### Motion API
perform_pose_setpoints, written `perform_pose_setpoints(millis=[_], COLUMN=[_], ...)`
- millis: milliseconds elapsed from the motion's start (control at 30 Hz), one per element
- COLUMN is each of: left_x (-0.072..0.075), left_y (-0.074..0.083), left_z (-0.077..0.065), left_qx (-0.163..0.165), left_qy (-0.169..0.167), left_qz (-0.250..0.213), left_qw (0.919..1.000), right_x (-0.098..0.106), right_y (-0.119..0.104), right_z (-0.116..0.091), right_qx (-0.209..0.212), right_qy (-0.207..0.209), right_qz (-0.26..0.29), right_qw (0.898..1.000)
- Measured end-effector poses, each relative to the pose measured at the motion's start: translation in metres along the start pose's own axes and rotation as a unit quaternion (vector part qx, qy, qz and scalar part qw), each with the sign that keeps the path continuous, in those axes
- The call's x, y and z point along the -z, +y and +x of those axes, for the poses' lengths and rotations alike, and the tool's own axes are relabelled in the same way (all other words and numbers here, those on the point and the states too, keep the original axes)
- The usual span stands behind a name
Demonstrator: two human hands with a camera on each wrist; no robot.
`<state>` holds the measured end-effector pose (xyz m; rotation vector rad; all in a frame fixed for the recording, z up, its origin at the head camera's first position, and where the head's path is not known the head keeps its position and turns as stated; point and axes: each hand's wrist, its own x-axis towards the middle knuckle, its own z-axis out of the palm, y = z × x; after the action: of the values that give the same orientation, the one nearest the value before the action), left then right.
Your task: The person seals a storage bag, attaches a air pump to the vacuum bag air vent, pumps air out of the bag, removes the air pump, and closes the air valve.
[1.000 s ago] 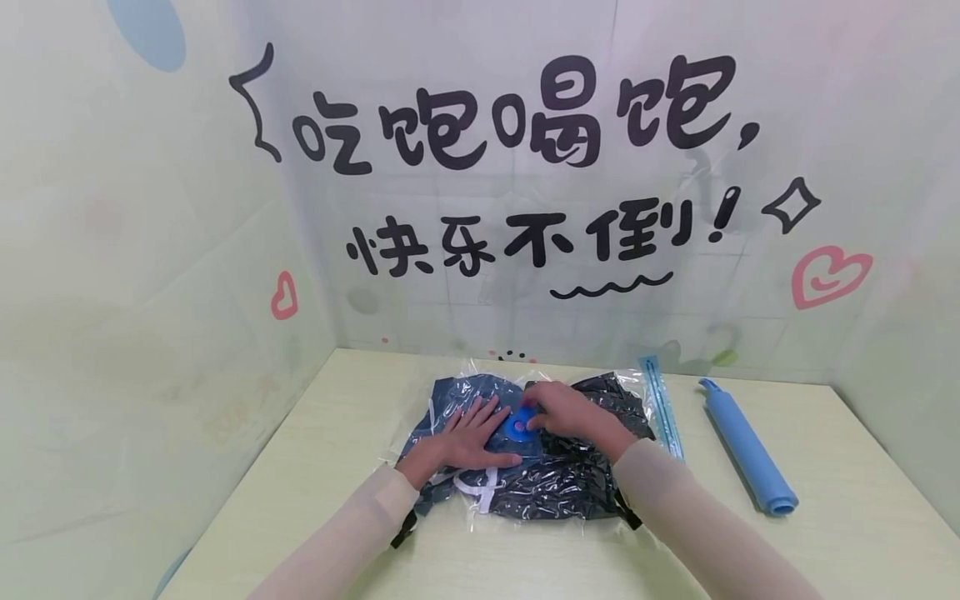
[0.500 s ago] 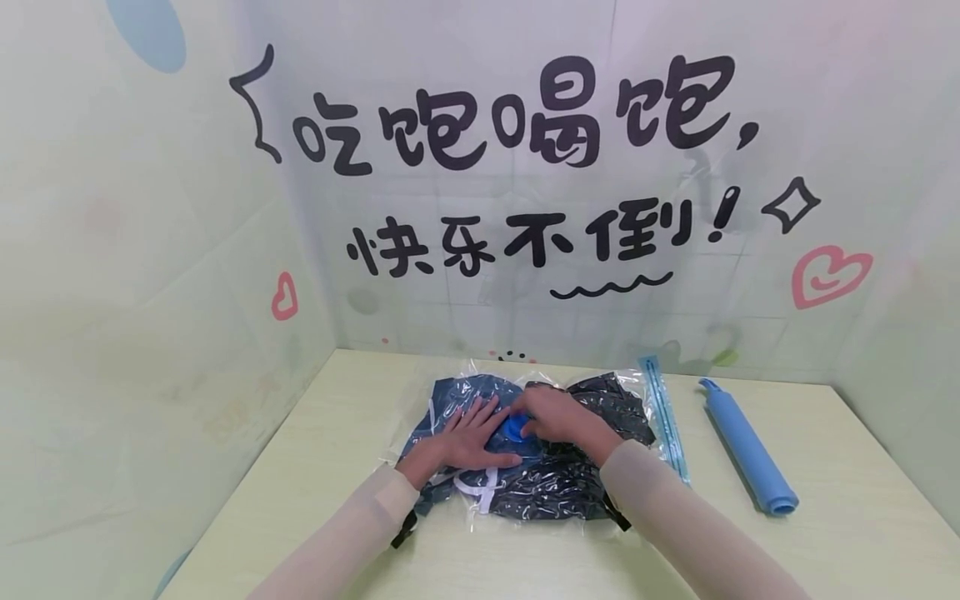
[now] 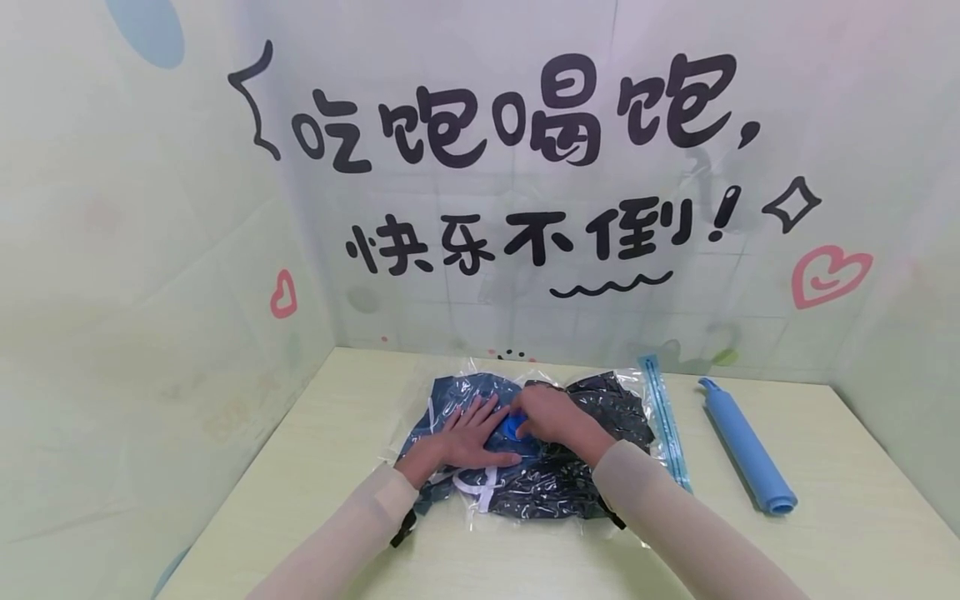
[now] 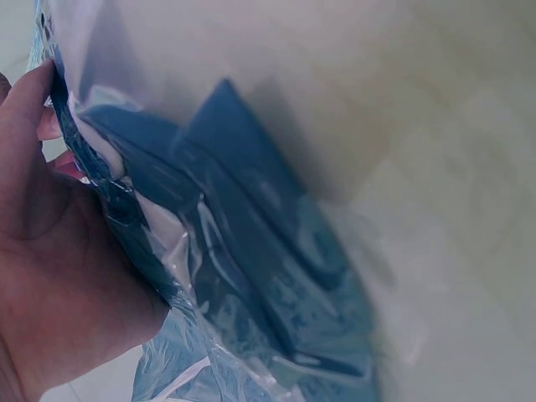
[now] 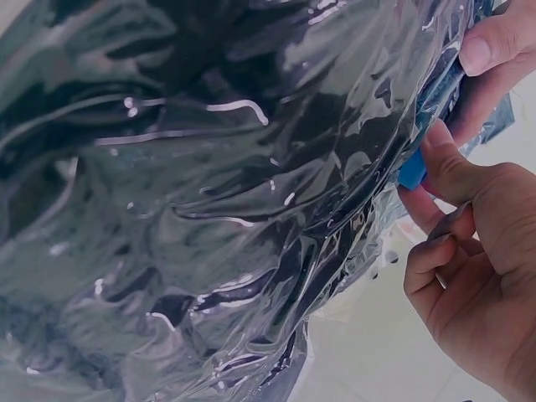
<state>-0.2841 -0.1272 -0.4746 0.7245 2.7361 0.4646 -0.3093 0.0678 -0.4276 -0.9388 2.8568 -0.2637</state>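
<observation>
A clear vacuum storage bag (image 3: 555, 492) lies on the table with dark blue and black clothes packed flat inside, its plastic wrinkled tight. My left hand (image 3: 467, 442) rests on the bag's left half, fingers spread and palm down. Just right of it, my right hand (image 3: 558, 417) pinches the blue valve cap (image 3: 516, 428) between thumb and fingers. In the right wrist view the thumb and a finger hold the cap's blue edge (image 5: 411, 170), the other fingers curled. The left wrist view shows the left palm (image 4: 71, 276) against the plastic over blue cloth with white trim.
A light blue hand pump (image 3: 750, 450) lies at the right of the table (image 3: 300, 467). The bag's blue zip strip (image 3: 666, 417) runs along its right end. A printed curtain (image 3: 525, 317) stands behind the table's back edge and along both sides.
The right hand has shifted slightly left, closer over the valve. A reddish spot in the blue valve, visible a second ago, is now covered. The left hand stays put.
</observation>
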Motion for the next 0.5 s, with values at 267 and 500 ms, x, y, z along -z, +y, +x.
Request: perform_pose_setpoints(millis=[267, 500], left_x=[0.006, 0.010], left_y=[0.005, 0.011], left_z=[-0.002, -0.004], left_qx=[0.006, 0.018], left_qy=[-0.007, -0.012], left_qz=[0.018, 0.040], left_qw=[0.9998, 0.9990], right_x=[-0.003, -0.006], right_y=[0.001, -0.001], right_z=[0.000, -0.001], right_qx=[-0.015, -0.023], right_qy=[0.016, 0.036], right_qz=[-0.005, -0.012], right_qw=[1.000, 0.999])
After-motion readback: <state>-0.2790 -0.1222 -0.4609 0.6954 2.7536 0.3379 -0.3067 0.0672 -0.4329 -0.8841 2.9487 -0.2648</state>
